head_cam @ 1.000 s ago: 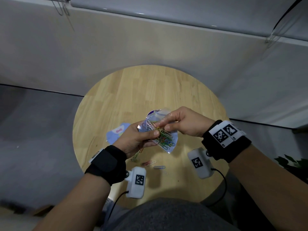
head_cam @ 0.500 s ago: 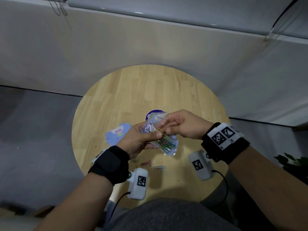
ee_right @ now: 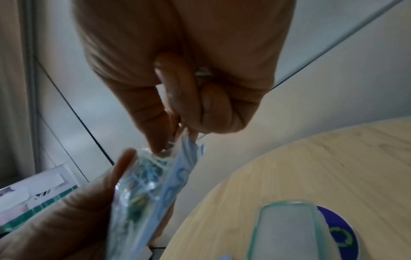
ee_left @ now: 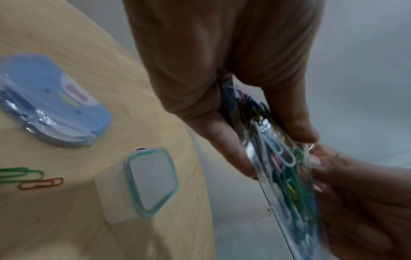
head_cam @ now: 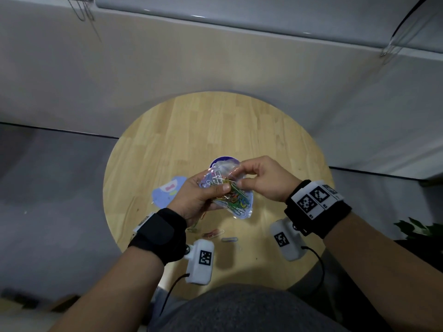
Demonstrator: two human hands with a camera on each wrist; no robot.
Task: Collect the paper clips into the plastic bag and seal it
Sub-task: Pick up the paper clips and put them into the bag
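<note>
A clear plastic bag (head_cam: 236, 200) full of coloured paper clips is held above the round wooden table (head_cam: 215, 130). My left hand (head_cam: 203, 195) grips the bag's middle, thumb on top, as the left wrist view shows on the bag (ee_left: 286, 168). My right hand (head_cam: 261, 178) pinches the bag's upper edge between thumb and fingers, seen close on the bag (ee_right: 151, 177) in the right wrist view. Loose paper clips (head_cam: 213, 234) lie on the table below my hands: a green one (ee_left: 20, 173) and an orange one (ee_left: 41, 183).
A pale blue packet (head_cam: 167, 190) lies on the table left of my hands. A clear lidded box (ee_left: 151, 181) sits on a dark blue disc (ee_right: 338, 234) behind the bag. The table edge runs close to my body, with grey floor all around.
Both hands and the bag have risen slightly and shifted away from me. My right fingers have moved along the bag's top edge; the left grip holds.
</note>
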